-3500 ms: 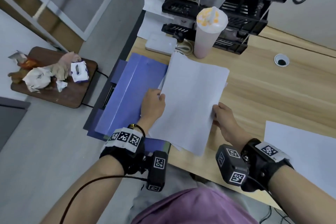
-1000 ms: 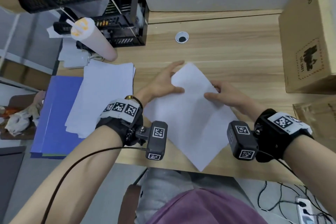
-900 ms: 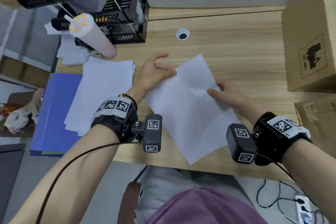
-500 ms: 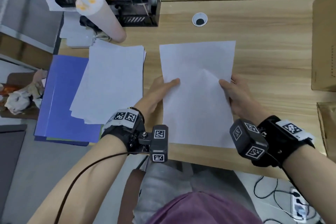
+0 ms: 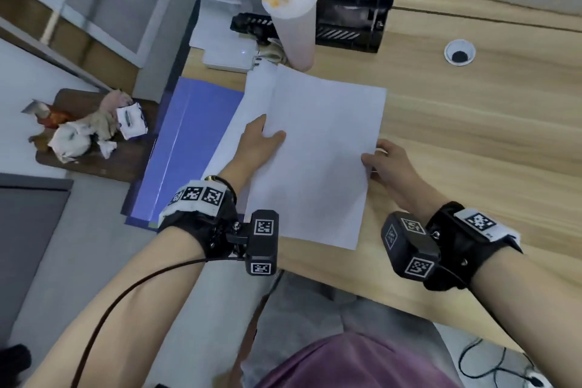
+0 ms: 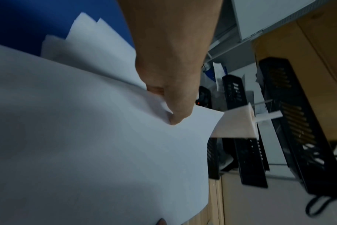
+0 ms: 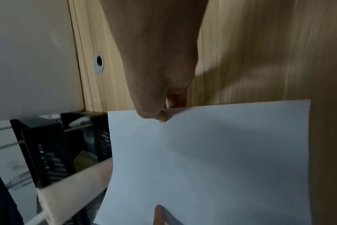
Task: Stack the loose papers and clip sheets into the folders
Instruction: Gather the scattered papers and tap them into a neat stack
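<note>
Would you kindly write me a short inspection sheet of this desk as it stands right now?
Surface: wooden desk, with a round cable hole.
Job's things: single sheet held over the paper stack, which lies on the blue folder.
Clutter: drink cup with straw, black tray rack, white device.
Hands: left hand and right hand each pinch a side edge of the sheet.
Cables: one along the left forearm; more on the floor.
Surroundings: crumpled waste on a brown board.
</note>
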`<action>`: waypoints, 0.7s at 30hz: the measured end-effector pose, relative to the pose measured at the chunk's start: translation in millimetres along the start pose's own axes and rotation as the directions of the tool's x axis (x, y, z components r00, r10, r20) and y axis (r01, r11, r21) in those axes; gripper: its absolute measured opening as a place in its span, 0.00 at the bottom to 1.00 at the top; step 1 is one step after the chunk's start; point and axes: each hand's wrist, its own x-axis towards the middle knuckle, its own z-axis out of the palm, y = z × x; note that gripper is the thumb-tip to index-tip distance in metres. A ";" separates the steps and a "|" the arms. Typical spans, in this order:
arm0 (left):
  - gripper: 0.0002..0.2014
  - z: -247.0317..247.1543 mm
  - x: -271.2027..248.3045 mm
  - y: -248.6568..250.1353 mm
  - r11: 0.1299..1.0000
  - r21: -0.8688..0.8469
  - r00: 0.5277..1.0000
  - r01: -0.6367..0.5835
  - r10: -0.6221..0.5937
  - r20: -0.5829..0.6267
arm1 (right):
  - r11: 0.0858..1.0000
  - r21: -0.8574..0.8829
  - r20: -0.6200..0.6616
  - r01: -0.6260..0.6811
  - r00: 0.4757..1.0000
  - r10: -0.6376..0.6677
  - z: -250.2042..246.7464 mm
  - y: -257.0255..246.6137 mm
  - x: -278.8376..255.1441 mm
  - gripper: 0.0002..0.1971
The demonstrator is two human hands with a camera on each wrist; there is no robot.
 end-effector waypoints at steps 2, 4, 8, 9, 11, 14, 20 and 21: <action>0.11 -19.4 12.8 -7.4 0.999 0.017 0.999 -0.030 0.030 -0.024 | 1.000 -0.021 -0.033 0.008 0.999 -0.009 21.6 -5.9 7.1 0.12; 0.13 -36.2 26.2 -17.9 0.997 0.067 0.998 -0.045 0.048 -0.051 | 0.998 -0.057 -0.093 0.001 0.996 -0.006 39.9 -8.0 16.5 0.14; 0.30 -53.9 45.8 -35.8 0.952 0.303 0.978 0.049 0.017 -0.209 | 0.997 -0.058 -0.079 -0.056 0.996 0.051 56.6 -7.6 27.2 0.13; 0.37 -55.3 47.2 -38.4 0.951 0.302 0.985 0.073 -0.021 -0.171 | 0.997 -0.041 -0.055 -0.067 0.996 0.065 61.0 -9.9 27.6 0.10; 0.44 -52.9 47.2 -43.3 0.937 0.338 0.994 0.092 -0.064 -0.093 | 0.996 -0.021 -0.043 -0.085 0.996 0.084 70.2 -14.8 28.5 0.08; 0.41 -46.1 47.1 -47.6 0.942 0.332 0.997 0.048 -0.024 -0.074 | 0.993 -0.073 -0.043 -0.092 0.995 0.089 82.8 -19.0 35.0 0.12; 0.30 -52.4 50.7 -47.6 0.987 0.096 0.984 0.127 -0.113 -0.141 | 0.987 -0.134 -0.059 -0.089 0.995 0.082 84.6 -17.9 36.2 0.10; 0.26 -55.1 50.2 -46.6 0.989 0.037 0.984 0.142 -0.136 -0.119 | 0.988 -0.123 -0.047 -0.089 0.995 0.083 83.5 -16.6 35.3 0.12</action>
